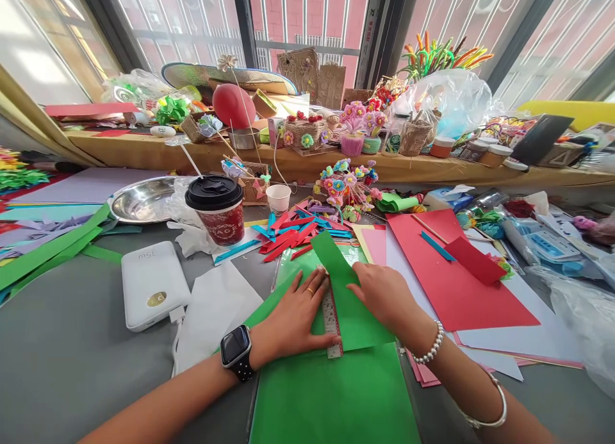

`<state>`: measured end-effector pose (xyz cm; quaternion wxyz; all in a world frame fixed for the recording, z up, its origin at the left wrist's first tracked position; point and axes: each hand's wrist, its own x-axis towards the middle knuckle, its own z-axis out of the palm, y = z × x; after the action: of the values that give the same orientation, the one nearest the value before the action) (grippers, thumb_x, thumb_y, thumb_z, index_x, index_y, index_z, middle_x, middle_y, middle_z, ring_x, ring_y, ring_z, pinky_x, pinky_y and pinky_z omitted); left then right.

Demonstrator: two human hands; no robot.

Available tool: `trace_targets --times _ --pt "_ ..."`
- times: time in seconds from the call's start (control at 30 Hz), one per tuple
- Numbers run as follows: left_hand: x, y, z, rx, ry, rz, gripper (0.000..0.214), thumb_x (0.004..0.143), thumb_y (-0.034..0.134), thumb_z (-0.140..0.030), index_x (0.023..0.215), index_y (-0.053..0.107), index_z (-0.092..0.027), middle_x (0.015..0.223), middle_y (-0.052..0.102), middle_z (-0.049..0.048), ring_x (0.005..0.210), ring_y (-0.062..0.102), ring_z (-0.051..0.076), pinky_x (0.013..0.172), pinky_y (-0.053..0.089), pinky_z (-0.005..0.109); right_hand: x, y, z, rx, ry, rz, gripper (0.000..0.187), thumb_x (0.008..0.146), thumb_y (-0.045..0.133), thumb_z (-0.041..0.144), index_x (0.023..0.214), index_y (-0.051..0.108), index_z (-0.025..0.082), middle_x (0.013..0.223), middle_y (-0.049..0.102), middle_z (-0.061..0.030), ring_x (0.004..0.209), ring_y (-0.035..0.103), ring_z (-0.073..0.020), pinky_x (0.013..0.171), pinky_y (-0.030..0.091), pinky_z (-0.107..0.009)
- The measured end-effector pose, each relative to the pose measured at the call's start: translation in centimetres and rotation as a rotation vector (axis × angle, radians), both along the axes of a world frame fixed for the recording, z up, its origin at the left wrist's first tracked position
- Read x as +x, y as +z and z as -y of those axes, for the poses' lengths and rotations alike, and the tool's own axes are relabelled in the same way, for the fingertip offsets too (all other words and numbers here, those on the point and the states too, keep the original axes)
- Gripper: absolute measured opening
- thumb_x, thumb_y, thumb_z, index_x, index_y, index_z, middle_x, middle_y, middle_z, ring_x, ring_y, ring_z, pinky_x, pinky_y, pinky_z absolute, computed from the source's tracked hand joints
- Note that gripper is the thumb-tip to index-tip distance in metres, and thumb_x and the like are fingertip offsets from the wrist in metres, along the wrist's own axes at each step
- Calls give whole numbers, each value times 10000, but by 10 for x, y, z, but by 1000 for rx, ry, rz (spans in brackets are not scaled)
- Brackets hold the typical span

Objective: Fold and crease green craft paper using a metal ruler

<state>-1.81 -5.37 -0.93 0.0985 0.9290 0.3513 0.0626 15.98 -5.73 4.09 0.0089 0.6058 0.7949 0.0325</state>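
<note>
My left hand (pixel 300 312) lies flat with its fingers spread, pressing a clear ruler (pixel 331 325) down onto a sheet of green paper (pixel 365 322). A ring is on one finger and a smartwatch (pixel 236 346) is on this wrist. To the right of the ruler, my right hand (pixel 382 290) is closed on the green paper, thumb and fingers pinching its edge. The part of the sheet beside the ruler is lifted, and its far end (pixel 329 252) stands up at an angle. Beneath lies a larger green surface (pixel 331 399).
Red and blue paper strips (pixel 293 232) lie beyond my hands. On the left are a lidded coffee cup (pixel 218 216), a white power bank (pixel 154 284) and a metal bowl (pixel 144 204). Red paper (pixel 461 284) lies at right. Crafts, including pipe-cleaner flowers (pixel 346 184), line the back.
</note>
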Motion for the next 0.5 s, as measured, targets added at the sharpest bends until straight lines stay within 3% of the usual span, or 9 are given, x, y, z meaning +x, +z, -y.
trace_targets --times 0.23,0.33,0.4,0.5 --pt "0 -2 3 16 20 -4 812 687 415 -655 1257 339 -82 1293 393 190 1237 265 329 1023 154 515 -17 8 12 13 121 -22 164 838 417 128 767 558 173 697 633 -44 610 598 -167 435 254 -250" --pt "1 -2 3 13 16 -17 857 690 398 -663 1290 272 -65 1336 323 197 1254 223 326 1022 157 510 -9 12 13 0 62 -42 70 805 514 224 809 558 170 746 646 -58 638 603 -185 447 267 -250" --pt "1 -1 2 14 13 -26 890 692 386 -668 1316 203 -61 1370 252 195 1269 184 316 1023 155 503 1 12 14 -46 -13 -20 119 763 575 271 811 559 163 756 651 -72 657 607 -208 452 267 -254" --pt "1 0 2 6 15 -49 892 695 374 -672 1316 199 -57 1373 239 201 1271 178 311 1025 149 500 9 11 19 -108 -68 30 44 778 545 194 754 563 161 713 650 -64 646 610 -211 441 236 -259"
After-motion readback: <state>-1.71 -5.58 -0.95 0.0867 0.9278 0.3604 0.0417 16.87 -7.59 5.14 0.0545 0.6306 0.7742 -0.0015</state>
